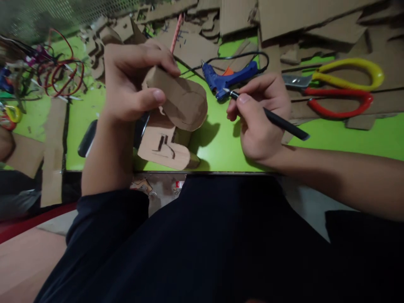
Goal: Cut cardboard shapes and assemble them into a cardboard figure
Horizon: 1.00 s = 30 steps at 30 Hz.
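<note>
My left hand [135, 80] grips a rounded cardboard piece [186, 101], thumb on its near face and fingers over its top. Faint curved lines mark its round end. Below it is another cardboard part [164, 145] with dark drawn strokes; whether the two are joined is hidden. Between the thumb and fingers of my right hand [261, 109] is a black pen [280, 122], its tip pointing left toward the cardboard but apart from it. Just behind that pen tip lies a blue glue gun [227, 78] with a black cord.
Scissors [341, 86] with yellow and red handles lie at the right on cardboard scraps [328, 25]. Red wires [63, 75] tangle at the left of the green table [221, 147]. A cardboard strip [54, 151] overhangs the front edge. Part of another person's hand [5, 145] shows at far left.
</note>
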Each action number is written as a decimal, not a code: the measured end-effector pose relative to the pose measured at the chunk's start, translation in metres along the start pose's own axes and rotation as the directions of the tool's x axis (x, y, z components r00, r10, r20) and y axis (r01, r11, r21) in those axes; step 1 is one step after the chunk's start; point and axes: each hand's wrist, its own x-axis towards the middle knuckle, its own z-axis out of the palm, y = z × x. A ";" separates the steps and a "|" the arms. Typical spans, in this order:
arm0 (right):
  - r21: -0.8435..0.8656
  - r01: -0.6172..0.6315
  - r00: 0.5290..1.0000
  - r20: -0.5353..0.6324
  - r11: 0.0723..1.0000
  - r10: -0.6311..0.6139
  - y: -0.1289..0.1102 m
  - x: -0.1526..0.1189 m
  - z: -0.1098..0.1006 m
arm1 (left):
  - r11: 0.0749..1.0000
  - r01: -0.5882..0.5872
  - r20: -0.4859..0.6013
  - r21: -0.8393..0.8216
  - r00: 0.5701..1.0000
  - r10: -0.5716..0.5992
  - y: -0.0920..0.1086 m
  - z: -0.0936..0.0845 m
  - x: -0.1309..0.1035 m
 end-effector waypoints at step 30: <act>-0.239 0.306 0.835 0.533 0.922 -0.139 0.003 0.031 -0.014 | 0.927 0.366 -0.167 0.087 0.922 -0.349 0.021 0.006 -0.005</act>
